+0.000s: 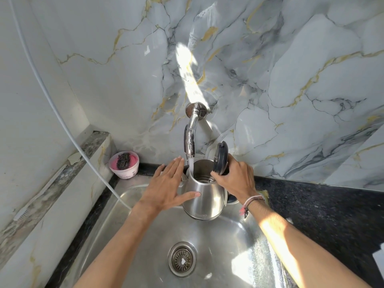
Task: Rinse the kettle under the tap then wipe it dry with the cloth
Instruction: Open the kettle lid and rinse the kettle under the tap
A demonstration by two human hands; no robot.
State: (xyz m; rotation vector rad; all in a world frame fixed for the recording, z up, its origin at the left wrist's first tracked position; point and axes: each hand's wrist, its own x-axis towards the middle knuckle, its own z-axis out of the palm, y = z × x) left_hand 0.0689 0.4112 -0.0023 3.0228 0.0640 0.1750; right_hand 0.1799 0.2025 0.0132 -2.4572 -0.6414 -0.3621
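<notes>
A stainless steel kettle [204, 198] hangs over the sink, its dark lid [220, 157] flipped up. Water runs from the chrome tap [190, 142] straight into the kettle's open mouth. My right hand [234, 178] grips the kettle at its handle side, near the lid hinge. My left hand [168, 186] lies flat with fingers spread against the kettle's left side, thumb on the steel body. No cloth is in view.
The steel sink [145, 235] has a round drain [182, 259] near me. A pink tub with a dark scrubber [124, 164] stands at the sink's back left corner. A white cord [62, 119] hangs across the left. Black stone counter [324, 213] lies right.
</notes>
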